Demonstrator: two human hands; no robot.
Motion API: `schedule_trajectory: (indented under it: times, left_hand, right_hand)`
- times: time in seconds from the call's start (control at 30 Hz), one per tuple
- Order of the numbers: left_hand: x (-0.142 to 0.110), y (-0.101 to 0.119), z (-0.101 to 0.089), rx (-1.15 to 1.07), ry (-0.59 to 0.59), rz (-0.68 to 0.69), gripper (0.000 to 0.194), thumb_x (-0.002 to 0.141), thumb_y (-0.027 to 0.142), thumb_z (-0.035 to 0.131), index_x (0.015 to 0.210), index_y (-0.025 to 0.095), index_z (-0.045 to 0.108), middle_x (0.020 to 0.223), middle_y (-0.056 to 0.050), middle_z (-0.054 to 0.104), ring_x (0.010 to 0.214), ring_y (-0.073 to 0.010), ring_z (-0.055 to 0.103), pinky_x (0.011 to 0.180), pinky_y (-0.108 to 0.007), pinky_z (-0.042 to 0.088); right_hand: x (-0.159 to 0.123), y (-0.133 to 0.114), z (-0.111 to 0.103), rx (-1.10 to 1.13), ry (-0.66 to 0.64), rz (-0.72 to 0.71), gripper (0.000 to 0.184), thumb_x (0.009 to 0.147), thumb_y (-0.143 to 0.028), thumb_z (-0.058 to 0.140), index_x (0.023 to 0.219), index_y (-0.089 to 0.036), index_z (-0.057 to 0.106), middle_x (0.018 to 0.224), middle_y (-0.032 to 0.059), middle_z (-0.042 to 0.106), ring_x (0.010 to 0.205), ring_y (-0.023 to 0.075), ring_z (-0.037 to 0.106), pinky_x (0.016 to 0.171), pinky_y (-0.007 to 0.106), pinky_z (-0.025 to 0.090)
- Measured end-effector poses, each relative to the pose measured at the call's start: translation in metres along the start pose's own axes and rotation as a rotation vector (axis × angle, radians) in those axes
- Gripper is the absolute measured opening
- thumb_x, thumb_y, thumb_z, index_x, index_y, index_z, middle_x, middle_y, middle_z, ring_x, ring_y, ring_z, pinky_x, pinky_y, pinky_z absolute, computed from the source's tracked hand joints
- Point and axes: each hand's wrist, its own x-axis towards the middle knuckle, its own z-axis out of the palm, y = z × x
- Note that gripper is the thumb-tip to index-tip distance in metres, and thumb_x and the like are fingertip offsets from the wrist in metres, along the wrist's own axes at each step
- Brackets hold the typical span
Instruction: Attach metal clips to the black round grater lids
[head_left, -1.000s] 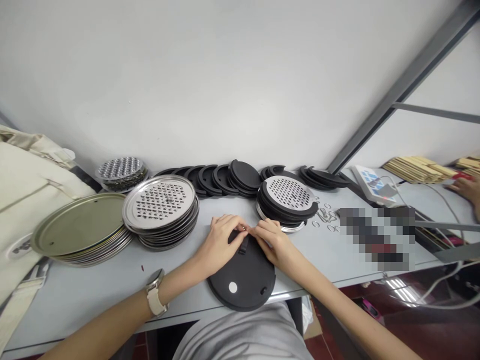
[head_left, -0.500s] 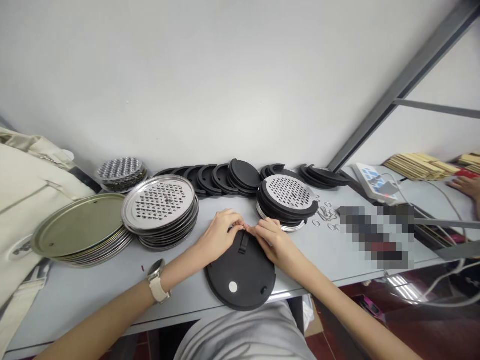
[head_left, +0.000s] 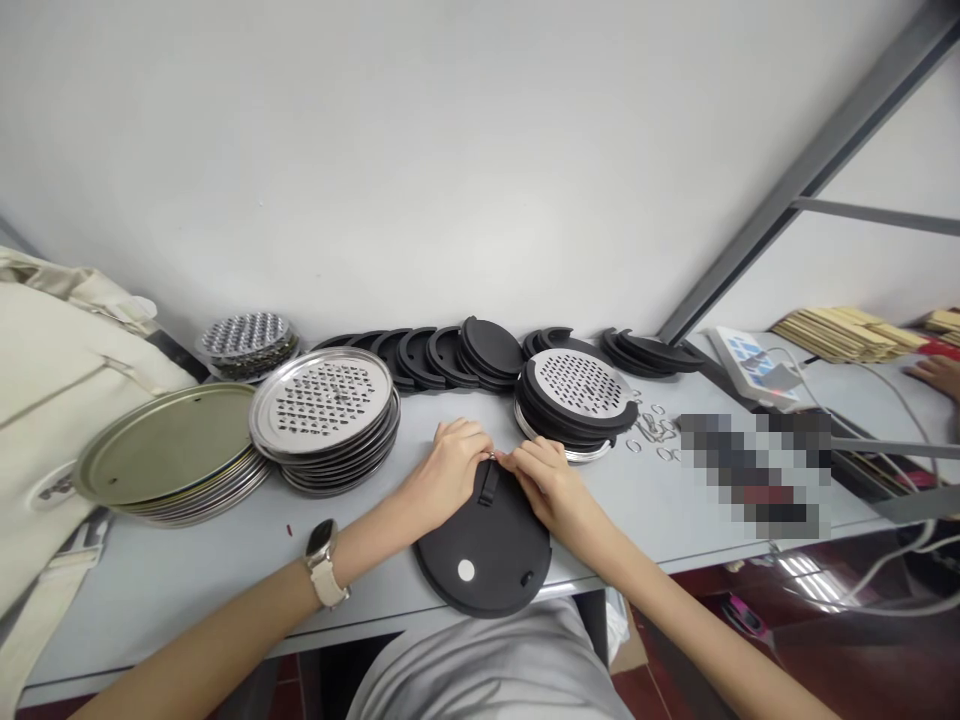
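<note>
A round black disc [head_left: 480,560] with a white dot and a short black strap [head_left: 489,482] lies flat at the table's front edge. At its far rim my left hand [head_left: 454,470] pinches a small shiny metal ring [head_left: 493,456], mostly hidden by the fingers, at the strap's end. My right hand [head_left: 544,480] is closed on the same spot from the other side, its fingertips meeting those of the left. Beyond the right hand stands a stack of black holders topped by a perforated metal disc [head_left: 581,385].
Metal grater discs [head_left: 326,405] are stacked to the left beside olive round trays [head_left: 169,440]. Black crescent-cut discs [head_left: 420,358] line the wall. Loose metal rings [head_left: 666,454] lie at right, near a white device [head_left: 754,365]. Another person's hand [head_left: 937,375] shows at far right.
My left hand has turned slightly, its fingers curling closer over the strap's end. The right hand keeps its pinch, and the disc has barely moved.
</note>
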Motion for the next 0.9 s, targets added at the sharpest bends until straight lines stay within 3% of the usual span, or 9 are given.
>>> schedule_trajectory:
  times: [0.23,0.4,0.57,0.73,0.9]
  left_hand:
    - [-0.002,0.003,-0.002,0.035,-0.011,0.006,0.024,0.089,0.006,0.040,0.075,0.019,0.056,0.080,-0.001,0.057,0.083,-0.0182,0.052,0.081,-0.034,0.038]
    - [0.000,0.006,-0.003,0.059,-0.035,0.006,0.025,0.089,0.005,0.039,0.074,0.019,0.055,0.079,-0.001,0.056,0.082,-0.0179,0.052,0.080,-0.033,0.038]
    - [0.000,0.004,-0.001,0.069,-0.035,0.023,0.023,0.090,0.005,0.041,0.076,0.017,0.056,0.080,-0.001,0.056,0.082,-0.0170,0.052,0.081,-0.032,0.038]
    - [-0.003,0.004,-0.001,0.077,-0.035,0.015,0.024,0.090,0.003,0.041,0.080,0.017,0.057,0.081,-0.001,0.057,0.083,-0.0161,0.053,0.083,-0.032,0.038]
    - [-0.004,0.006,-0.001,0.060,-0.056,0.020,0.022,0.092,0.005,0.042,0.080,0.017,0.056,0.082,0.000,0.058,0.083,-0.0151,0.054,0.084,-0.032,0.038]
  right_hand:
    - [-0.004,-0.003,0.003,0.038,0.041,0.054,0.017,0.098,-0.016,0.038,0.096,-0.022,0.054,0.081,0.0032,0.058,0.079,0.0195,0.050,0.076,0.034,0.037]
    - [-0.004,-0.004,0.006,-0.067,0.084,0.066,0.027,0.099,-0.018,0.037,0.075,-0.021,0.050,0.070,0.0017,0.052,0.070,0.0189,0.047,0.071,0.033,0.037]
    - [-0.007,0.000,0.004,-0.023,0.069,0.032,0.028,0.099,-0.018,0.035,0.081,-0.019,0.056,0.069,0.0028,0.056,0.070,0.0190,0.050,0.072,0.034,0.041]
    - [-0.019,0.003,-0.002,0.156,0.015,0.021,0.026,0.098,-0.014,0.038,0.114,-0.021,0.058,0.093,0.0079,0.066,0.086,0.0217,0.058,0.080,0.038,0.046]
    - [-0.029,0.007,0.001,0.200,0.039,0.066,0.027,0.098,-0.018,0.040,0.117,-0.020,0.059,0.116,0.0097,0.064,0.108,0.0232,0.057,0.096,0.041,0.042]
